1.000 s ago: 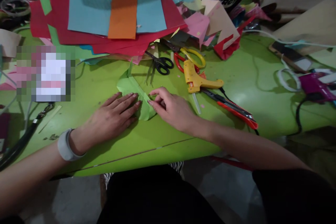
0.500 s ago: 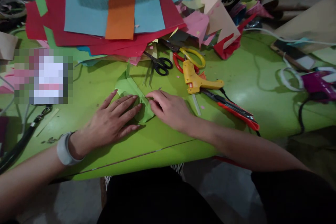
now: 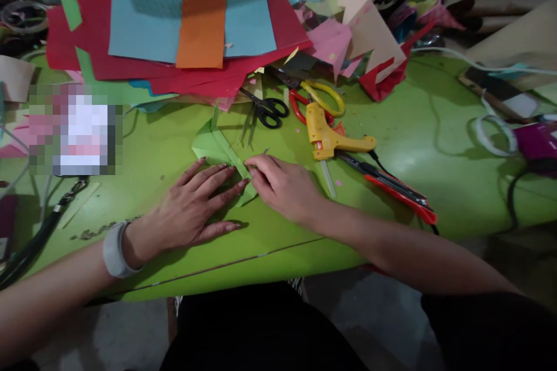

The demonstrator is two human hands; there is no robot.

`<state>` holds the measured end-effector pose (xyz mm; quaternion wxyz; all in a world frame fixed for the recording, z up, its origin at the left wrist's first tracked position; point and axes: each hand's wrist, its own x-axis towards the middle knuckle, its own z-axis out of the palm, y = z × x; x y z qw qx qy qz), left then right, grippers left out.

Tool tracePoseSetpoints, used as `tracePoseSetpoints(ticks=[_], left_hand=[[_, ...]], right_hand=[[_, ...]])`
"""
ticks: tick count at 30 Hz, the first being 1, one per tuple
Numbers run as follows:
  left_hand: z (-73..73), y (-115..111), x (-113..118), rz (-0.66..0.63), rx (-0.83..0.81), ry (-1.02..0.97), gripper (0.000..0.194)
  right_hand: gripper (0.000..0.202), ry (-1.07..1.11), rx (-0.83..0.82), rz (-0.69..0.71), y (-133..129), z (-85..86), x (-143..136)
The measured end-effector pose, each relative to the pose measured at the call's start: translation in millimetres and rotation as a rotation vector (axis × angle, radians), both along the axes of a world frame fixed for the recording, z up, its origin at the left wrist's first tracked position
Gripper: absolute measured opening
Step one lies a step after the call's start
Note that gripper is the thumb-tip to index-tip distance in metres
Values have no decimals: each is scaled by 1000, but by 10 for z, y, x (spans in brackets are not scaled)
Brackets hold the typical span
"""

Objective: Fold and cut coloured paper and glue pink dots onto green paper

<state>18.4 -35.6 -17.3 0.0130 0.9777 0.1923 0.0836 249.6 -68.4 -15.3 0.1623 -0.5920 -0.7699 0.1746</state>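
Observation:
A folded light green paper (image 3: 211,142) lies on the green table, with a pointed tip at its top and a straight folded strip running down to the right. My left hand (image 3: 198,200) rests palm down on its lower part, fingers spread and lying flat. At the strip's right edge is my right hand (image 3: 278,185), its thumb and index finger pressed together on the paper. The palms hide the paper's lower middle. Just right of my right hand lies a yellow glue gun (image 3: 319,130) with a clear glue stick.
Black scissors (image 3: 267,111), scissors with red and yellow handles (image 3: 326,98) and a red cutter (image 3: 398,191) lie beyond and right of the hands. Stacked red paper (image 3: 130,69), blue sheets (image 3: 143,29) and an orange strip (image 3: 202,23) fill the back. A phone (image 3: 498,93) lies right.
My left hand has slid slightly right and down over the green paper, uncovering more of its upper left part. My right hand keeps its pinch at the strip's edge. The view has shifted slightly.

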Motion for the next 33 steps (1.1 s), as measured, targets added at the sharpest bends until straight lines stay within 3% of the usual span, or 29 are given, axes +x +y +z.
tracePoseSetpoints(ticks=[15,33], left_hand=[[13,13,-16,-5,-20,23,70],[10,6,-7,-7,-61,4,73]], right_hand=[[32,150,-68,-19,-67,10,78],[27,76,-109,-70,-91,45,26]])
